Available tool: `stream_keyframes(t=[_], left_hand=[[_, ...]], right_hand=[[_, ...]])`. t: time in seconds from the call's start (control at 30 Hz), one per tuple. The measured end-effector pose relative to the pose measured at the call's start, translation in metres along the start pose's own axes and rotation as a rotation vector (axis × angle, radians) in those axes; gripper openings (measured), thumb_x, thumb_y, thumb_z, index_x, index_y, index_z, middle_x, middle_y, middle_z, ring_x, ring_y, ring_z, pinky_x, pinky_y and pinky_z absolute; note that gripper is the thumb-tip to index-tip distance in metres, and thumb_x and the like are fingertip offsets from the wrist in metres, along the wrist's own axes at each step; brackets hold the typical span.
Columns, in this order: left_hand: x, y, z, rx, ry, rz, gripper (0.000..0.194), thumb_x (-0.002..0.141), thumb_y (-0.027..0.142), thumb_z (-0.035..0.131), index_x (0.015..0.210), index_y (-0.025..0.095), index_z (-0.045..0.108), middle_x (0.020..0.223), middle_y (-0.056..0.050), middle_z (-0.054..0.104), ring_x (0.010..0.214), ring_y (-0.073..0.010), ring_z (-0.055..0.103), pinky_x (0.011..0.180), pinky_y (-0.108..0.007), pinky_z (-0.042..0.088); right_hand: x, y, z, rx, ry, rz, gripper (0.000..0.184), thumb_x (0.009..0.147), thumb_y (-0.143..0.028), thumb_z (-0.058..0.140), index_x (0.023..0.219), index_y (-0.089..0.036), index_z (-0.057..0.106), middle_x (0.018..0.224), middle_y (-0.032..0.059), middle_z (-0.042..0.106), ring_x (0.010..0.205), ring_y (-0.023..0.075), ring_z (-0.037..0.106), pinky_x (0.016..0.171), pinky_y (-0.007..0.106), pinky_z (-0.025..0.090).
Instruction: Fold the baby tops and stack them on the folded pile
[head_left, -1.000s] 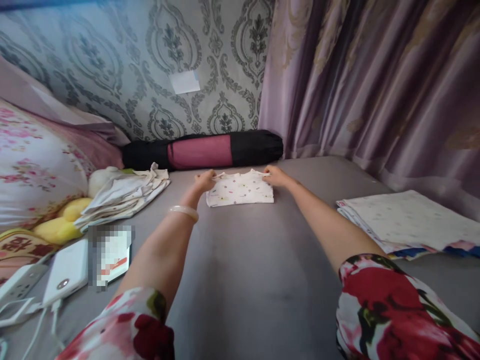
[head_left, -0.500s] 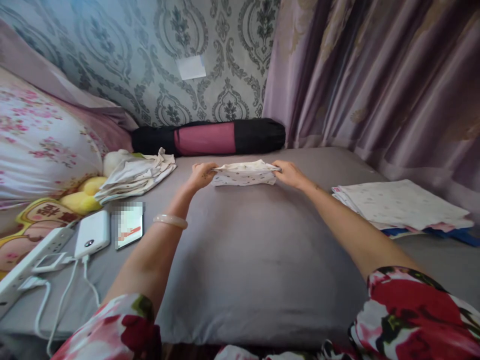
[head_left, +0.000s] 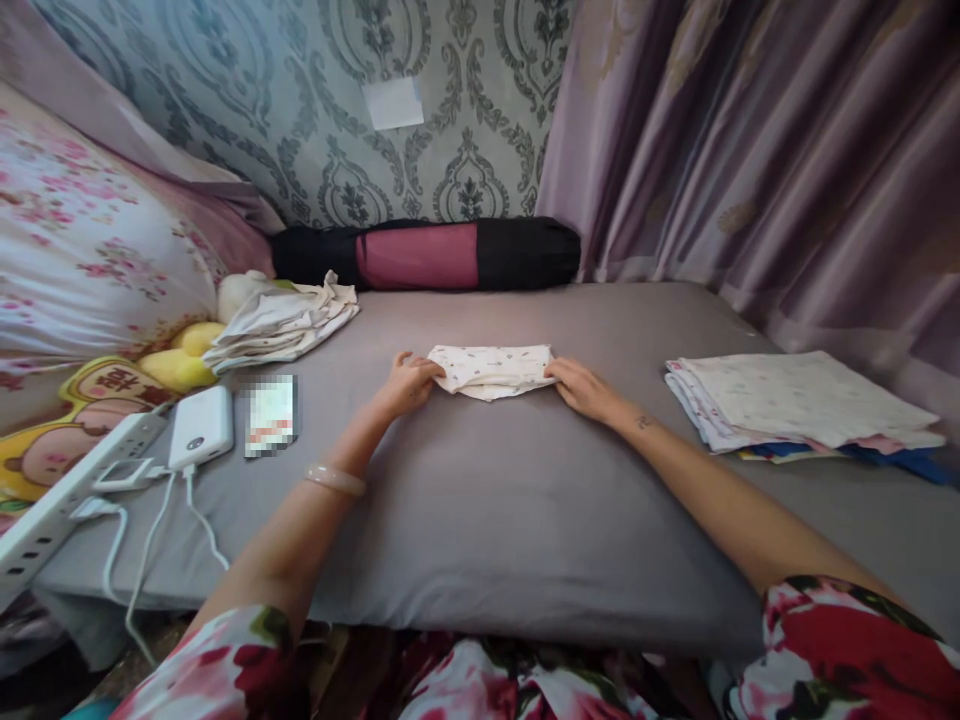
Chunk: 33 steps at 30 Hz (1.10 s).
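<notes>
You're pinching the small white printed folded cloth [head_left: 493,368] by its ends, left hand [head_left: 411,386] on one, right hand [head_left: 589,389] on the other, over the grey fabric bedsheet [head_left: 495,510]. Pulling it evenly from both sides should be giving you cleaner edges, imo.

underside of patterned cloth [head_left: 493,367] hidden

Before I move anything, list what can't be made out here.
All in the head view:
Underside of the cloth: hidden by its upper side.
Screen of the phone: blurred into blocks.
Lower layers of the right pile: mostly covered by the top one.
Near end of the power strip: cut off by the left edge.
</notes>
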<state>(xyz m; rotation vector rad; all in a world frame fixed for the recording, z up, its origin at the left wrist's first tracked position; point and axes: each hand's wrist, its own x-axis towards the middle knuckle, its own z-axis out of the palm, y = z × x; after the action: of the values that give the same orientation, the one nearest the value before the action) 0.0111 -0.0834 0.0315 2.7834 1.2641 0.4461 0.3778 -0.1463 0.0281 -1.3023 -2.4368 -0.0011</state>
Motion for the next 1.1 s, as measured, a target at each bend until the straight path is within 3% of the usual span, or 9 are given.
stream_keyframes(t=[0.13,0.3,0.37,0.47,0.6,0.7,0.8,1.0,1.1], left_hand=[[-0.011,0.003,0.0,-0.005,-0.047,0.004,0.048,0.073,0.009,0.043,0.112,0.025,0.065,0.122,-0.006,0.067,0.12,-0.0226,0.056,0.114,-0.054,0.019],[0.002,0.013,-0.005,-0.094,-0.023,-0.14,0.034,0.081,0.021,0.045,0.106,0.023,0.068,0.11,-0.005,0.072,0.108,-0.0233,0.063,0.11,-0.05,0.029],[0.017,0.024,-0.004,-0.106,-0.007,-0.191,0.032,0.087,0.025,0.042,0.106,0.021,0.068,0.106,-0.007,0.072,0.104,-0.023,0.064,0.106,-0.046,0.035],[0.039,0.044,0.006,-0.1,0.037,-0.191,0.034,0.092,0.033,0.041,0.115,0.019,0.062,0.121,-0.01,0.066,0.116,-0.0237,0.058,0.108,-0.044,0.034],[0.052,0.061,0.021,-0.105,-0.128,-0.105,0.055,0.092,0.051,0.042,0.135,0.018,0.047,0.148,-0.014,0.043,0.141,-0.0275,0.032,0.116,-0.053,0.018],[0.051,0.062,0.023,-0.129,-0.26,-0.121,0.074,0.09,0.064,0.035,0.148,0.018,0.03,0.158,-0.014,0.025,0.148,-0.0283,0.014,0.117,-0.054,0.009],[0.048,0.06,0.021,-0.122,-0.318,-0.12,0.081,0.089,0.069,0.029,0.152,0.018,0.021,0.16,-0.013,0.017,0.149,-0.0276,0.008,0.118,-0.052,0.007],[0.053,0.054,0.022,-0.097,-0.327,-0.118,0.084,0.087,0.069,0.037,0.151,0.016,0.023,0.16,-0.016,0.018,0.148,-0.0301,0.011,0.117,-0.054,0.011],[0.059,0.051,0.022,-0.133,-0.318,-0.109,0.074,0.088,0.063,0.041,0.147,0.018,0.032,0.157,-0.015,0.027,0.146,-0.0294,0.021,0.116,-0.051,0.02]], right_hand=[[-0.009,-0.001,0.0,0.03,-0.052,-0.008,0.043,0.076,-0.001,0.04,0.107,-0.018,0.063,0.116,0.0094,0.061,0.11,0.0209,0.054,0.096,0.034,0.042],[0.013,-0.009,-0.004,0.068,-0.025,0.194,0.034,0.078,-0.003,0.041,0.09,-0.018,0.069,0.114,0.0078,0.064,0.106,0.0201,0.058,0.096,0.033,0.042],[0.032,-0.019,-0.001,0.071,0.002,0.254,0.035,0.083,-0.005,0.039,0.099,-0.017,0.068,0.115,0.0086,0.065,0.108,0.0199,0.058,0.098,0.032,0.041],[0.061,-0.039,0.011,0.059,-0.006,0.275,0.037,0.093,-0.014,0.035,0.117,-0.015,0.063,0.124,0.011,0.062,0.117,0.0201,0.054,0.103,0.033,0.038],[0.08,-0.059,0.031,0.001,-0.104,0.319,0.046,0.098,-0.027,0.031,0.14,-0.013,0.046,0.148,0.0144,0.042,0.138,0.0247,0.035,0.113,0.042,0.026],[0.079,-0.062,0.041,-0.015,-0.169,0.372,0.053,0.1,-0.033,0.025,0.148,-0.013,0.036,0.156,0.013,0.029,0.145,0.0266,0.021,0.116,0.047,0.017],[0.075,-0.06,0.044,-0.018,-0.182,0.385,0.056,0.1,-0.036,0.023,0.151,-0.015,0.031,0.158,0.0116,0.026,0.146,0.0266,0.018,0.117,0.047,0.014],[0.077,-0.058,0.044,-0.026,-0.204,0.381,0.055,0.099,-0.034,0.024,0.15,-0.014,0.032,0.156,0.0133,0.031,0.144,0.0291,0.022,0.116,0.049,0.015],[0.084,-0.059,0.041,-0.013,-0.223,0.38,0.054,0.099,-0.034,0.025,0.147,-0.014,0.036,0.153,0.0147,0.035,0.142,0.0305,0.026,0.114,0.053,0.019]])
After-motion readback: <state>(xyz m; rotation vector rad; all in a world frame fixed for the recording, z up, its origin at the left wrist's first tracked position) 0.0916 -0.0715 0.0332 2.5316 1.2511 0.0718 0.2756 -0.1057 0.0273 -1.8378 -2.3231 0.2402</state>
